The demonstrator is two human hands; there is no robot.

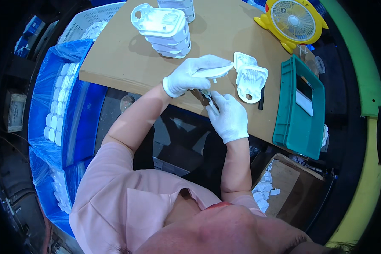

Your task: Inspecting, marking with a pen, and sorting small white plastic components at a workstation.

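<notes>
Head cam looking down: left hand (189, 76) in a white glove grips a white plastic part (213, 72) flat over the counter (127, 55) edge, probably to steady it, while the right hand (228, 118) pinches a small tool (206, 95) underneath. Finished-looking pieces (165, 29) sit stacked further back, out of the way.

White gloves (189, 74), white plastic parts (164, 26) — green bin (293, 127), yellow fan (293, 20), blue-lined crate (51, 97), pink shirt (114, 199).

Stacked housings (167, 29) behind hands, crate (298, 112) right, fan (293, 21) behind crate
</notes>
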